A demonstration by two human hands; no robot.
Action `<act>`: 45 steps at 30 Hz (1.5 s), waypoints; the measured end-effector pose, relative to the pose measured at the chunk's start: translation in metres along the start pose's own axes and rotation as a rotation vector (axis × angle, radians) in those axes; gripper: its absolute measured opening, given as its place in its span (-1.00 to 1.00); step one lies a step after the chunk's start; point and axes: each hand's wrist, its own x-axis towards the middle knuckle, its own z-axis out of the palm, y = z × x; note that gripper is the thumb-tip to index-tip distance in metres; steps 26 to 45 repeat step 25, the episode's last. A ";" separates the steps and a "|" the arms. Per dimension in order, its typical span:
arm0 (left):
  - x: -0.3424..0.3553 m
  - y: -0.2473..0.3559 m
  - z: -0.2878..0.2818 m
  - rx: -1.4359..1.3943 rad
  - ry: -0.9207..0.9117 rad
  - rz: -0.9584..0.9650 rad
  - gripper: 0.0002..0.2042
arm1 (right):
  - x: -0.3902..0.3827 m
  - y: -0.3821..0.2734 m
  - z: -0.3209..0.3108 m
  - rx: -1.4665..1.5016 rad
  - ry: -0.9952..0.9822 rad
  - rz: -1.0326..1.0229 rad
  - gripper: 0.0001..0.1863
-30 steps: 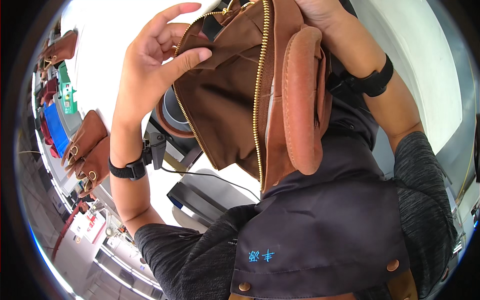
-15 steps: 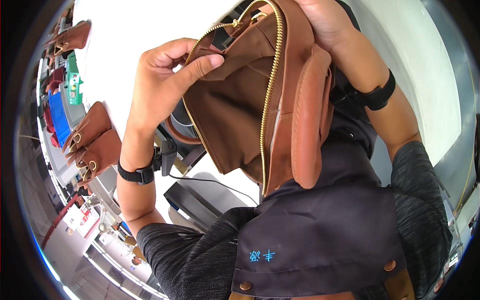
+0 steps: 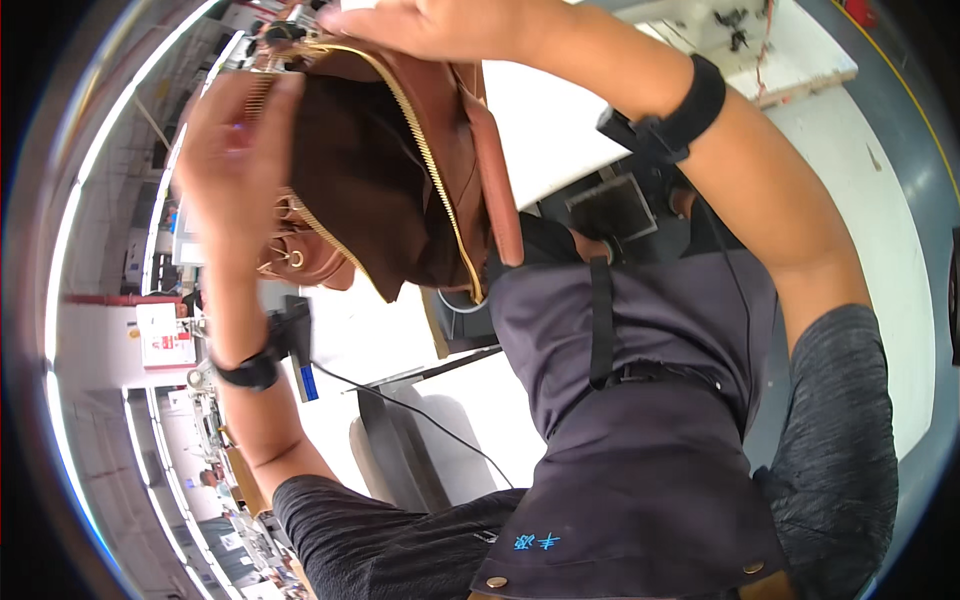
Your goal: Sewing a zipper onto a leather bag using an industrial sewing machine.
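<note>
A brown leather handbag (image 3: 450,130) is held up in front of me, its gold-toothed zipper undone and the mouth gaping. Dark brown lining (image 3: 350,150) shows inside. My left hand (image 3: 235,150), smeared by motion, holds the left rim of the mouth near the zipper. Along the far rim, my right hand (image 3: 450,25) grips the end of the bag, its fingertips close to the zipper's end. A padded brown handle (image 3: 497,185) hangs down the bag's right side. Both wrists wear black straps.
More brown bag parts with gold rings (image 3: 305,260) lie behind my left forearm. A thin black cable (image 3: 420,402) runs from the left wrist strap to my body. White work surfaces spread around me, and a white tray (image 3: 800,80) with small black items stands at upper right.
The handbag has moved up and left and tilted away. My left hand has shifted left along with its rim; my right forearm has swung across the top of the view.
</note>
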 end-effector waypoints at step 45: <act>-0.146 0.036 0.218 -0.237 0.062 -0.194 -0.62 | -0.208 -0.013 0.072 1.205 0.391 1.701 -0.74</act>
